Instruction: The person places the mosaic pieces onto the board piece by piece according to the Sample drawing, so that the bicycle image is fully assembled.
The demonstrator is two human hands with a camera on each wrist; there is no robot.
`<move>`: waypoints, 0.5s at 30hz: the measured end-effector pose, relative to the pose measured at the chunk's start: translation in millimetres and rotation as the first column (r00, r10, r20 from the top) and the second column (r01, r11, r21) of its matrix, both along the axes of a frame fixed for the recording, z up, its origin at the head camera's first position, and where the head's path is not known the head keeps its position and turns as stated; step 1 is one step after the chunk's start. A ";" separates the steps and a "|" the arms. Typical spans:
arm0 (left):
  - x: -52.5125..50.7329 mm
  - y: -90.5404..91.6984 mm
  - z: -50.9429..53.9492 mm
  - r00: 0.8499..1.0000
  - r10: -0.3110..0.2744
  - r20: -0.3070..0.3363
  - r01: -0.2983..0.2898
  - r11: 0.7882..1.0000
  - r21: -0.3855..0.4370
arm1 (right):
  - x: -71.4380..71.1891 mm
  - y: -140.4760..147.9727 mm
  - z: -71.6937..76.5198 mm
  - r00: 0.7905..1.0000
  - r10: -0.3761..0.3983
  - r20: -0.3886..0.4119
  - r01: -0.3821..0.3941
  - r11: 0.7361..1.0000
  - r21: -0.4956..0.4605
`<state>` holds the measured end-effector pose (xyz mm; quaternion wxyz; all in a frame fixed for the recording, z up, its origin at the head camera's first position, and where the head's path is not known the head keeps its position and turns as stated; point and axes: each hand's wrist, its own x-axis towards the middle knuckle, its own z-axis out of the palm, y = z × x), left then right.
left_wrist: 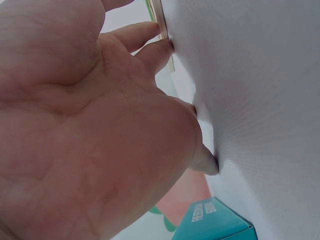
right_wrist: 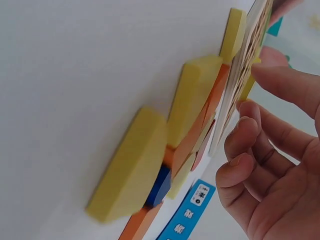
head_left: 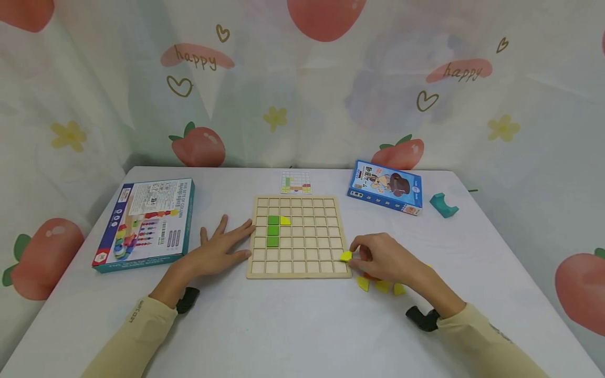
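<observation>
A wooden grid board [head_left: 299, 275] lies mid-table. On it, several green squares stand in a column, the middle one [head_left: 273, 230] among them, with a yellow round-edged piece [head_left: 285, 220] beside the top one. My left hand [head_left: 218, 253] rests on the table with fingers spread, fingertips against the board's left edge. Over the board's lower right corner, my right hand [head_left: 385, 257] pinches a yellow piece [head_left: 346, 256] between thumb and finger. Under and beside that hand lie loose yellow pieces [right_wrist: 132, 165], orange pieces [right_wrist: 210, 95] and a blue one [right_wrist: 159, 186]; the hand partly hides them in the head view.
A small pattern card [head_left: 296, 182] lies behind the board. To the left is a large game box [head_left: 146, 220]. At the back right sit a blue box [head_left: 385, 186] and a teal curved block [head_left: 443, 205]. A printed curtain [head_left: 312, 105] hangs behind the table.
</observation>
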<state>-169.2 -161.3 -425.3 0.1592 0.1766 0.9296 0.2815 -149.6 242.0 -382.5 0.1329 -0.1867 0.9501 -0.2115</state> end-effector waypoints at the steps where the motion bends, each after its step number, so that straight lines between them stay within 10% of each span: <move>1: -0.1 0.1 -0.1 1.000 0.000 0.002 0.000 1.000 -0.001 | 0.0 -1.9 -0.4 1.000 0.005 -0.003 -0.005 1.000 -0.003; 15: -0.6 1.3 0.5 1.000 0.005 0.002 -0.005 1.000 -0.005 | -5.3 -34.2 -2.0 0.999 0.039 -0.032 -0.040 0.998 -0.038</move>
